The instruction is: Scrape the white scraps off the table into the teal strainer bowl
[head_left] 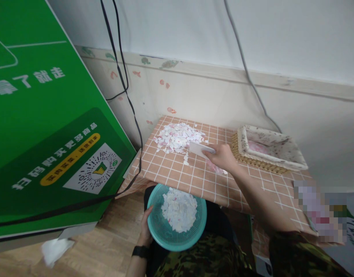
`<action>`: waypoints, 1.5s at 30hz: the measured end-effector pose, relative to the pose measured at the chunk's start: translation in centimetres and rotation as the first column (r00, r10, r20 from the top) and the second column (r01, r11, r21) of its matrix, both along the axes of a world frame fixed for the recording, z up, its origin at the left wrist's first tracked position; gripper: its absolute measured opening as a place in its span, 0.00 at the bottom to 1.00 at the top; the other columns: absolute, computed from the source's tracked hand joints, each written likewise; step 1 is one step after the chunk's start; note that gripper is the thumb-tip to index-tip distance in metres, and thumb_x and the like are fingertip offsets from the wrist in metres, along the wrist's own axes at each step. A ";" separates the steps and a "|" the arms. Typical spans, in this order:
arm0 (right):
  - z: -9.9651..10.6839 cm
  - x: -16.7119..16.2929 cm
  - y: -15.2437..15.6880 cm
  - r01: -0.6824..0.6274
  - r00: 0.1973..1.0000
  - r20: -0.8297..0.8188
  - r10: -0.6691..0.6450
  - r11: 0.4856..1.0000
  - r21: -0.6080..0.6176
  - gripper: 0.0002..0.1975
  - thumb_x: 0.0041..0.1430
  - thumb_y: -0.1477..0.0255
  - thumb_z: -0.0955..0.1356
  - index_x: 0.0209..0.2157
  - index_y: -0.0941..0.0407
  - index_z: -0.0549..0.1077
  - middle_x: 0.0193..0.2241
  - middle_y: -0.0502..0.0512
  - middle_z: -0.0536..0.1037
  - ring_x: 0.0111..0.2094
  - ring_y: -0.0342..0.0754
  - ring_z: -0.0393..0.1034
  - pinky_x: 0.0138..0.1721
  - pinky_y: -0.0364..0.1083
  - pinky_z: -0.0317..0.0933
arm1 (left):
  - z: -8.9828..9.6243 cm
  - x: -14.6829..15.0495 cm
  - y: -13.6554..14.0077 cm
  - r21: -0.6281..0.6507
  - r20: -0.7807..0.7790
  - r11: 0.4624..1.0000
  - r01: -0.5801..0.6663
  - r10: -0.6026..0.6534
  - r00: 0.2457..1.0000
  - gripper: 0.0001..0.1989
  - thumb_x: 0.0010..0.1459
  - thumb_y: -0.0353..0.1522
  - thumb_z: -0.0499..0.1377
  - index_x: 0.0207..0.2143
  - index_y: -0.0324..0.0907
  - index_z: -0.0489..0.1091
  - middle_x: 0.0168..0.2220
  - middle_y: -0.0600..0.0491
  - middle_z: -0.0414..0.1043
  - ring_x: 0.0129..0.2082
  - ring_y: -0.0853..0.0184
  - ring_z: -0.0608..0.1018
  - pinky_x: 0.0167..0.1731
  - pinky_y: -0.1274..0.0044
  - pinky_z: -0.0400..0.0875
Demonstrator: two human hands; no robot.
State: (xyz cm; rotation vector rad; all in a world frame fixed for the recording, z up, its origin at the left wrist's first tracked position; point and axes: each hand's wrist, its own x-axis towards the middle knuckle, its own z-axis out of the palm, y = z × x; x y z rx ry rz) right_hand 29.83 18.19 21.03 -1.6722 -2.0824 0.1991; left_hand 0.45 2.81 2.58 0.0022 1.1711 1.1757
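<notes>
My left hand (pixel 146 226) grips the left rim of a teal plastic colander (pixel 202 221), which sits over my lap just below the table edge. Inside it lies a heap of white paper scraps (pixel 179 211) with a few pink bits. My right hand (pixel 224 157) is closed around a flat white scraper (pixel 199 149) over the table. The blade's left end is near a spread pile of white and pink paper scraps (pixel 178 136). A small trail of scraps (pixel 186 158) lies just below the blade. Partly hidden under my right hand is something pinkish (pixel 214 167).
A checked brown cloth (pixel 168 171) covers the table against the wall. At the back right stands a cloth-lined wicker basket (pixel 273 165) with something pink inside. A green cabinet (pixel 79 107) fills the left, with a black cable (pixel 141 154) hanging past the table corner.
</notes>
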 end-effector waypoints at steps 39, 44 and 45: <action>-2.5 -1.6 -3.8 -0.028 0.976 -0.219 0.010 0.996 -0.079 0.13 0.57 0.64 0.64 0.37 0.53 0.78 0.29 0.52 0.80 0.25 0.45 0.72 0.27 0.42 0.61 | -2.1 -0.6 -0.2 -0.033 0.040 0.999 -0.008 0.010 0.999 0.18 0.39 0.38 0.64 0.32 0.36 0.77 0.30 0.46 0.79 0.32 0.53 0.78 0.40 0.60 0.69; -2.1 -2.4 -3.2 -0.106 0.971 -0.225 0.086 0.991 -0.079 0.11 0.57 0.66 0.65 0.34 0.55 0.78 0.29 0.51 0.80 0.26 0.44 0.71 0.27 0.42 0.60 | -2.7 -0.8 -0.4 -0.002 0.047 1.000 -0.016 0.016 0.999 0.17 0.41 0.38 0.64 0.33 0.37 0.77 0.31 0.48 0.79 0.31 0.56 0.78 0.40 0.63 0.69; -1.9 -2.5 -3.1 -0.121 0.968 -0.229 0.099 0.989 -0.083 0.11 0.57 0.67 0.65 0.34 0.55 0.78 0.29 0.51 0.80 0.26 0.44 0.71 0.27 0.42 0.59 | -2.7 -0.8 -0.4 -0.002 0.057 1.000 -0.010 0.010 0.998 0.17 0.41 0.38 0.64 0.34 0.37 0.77 0.31 0.48 0.79 0.32 0.56 0.78 0.40 0.62 0.69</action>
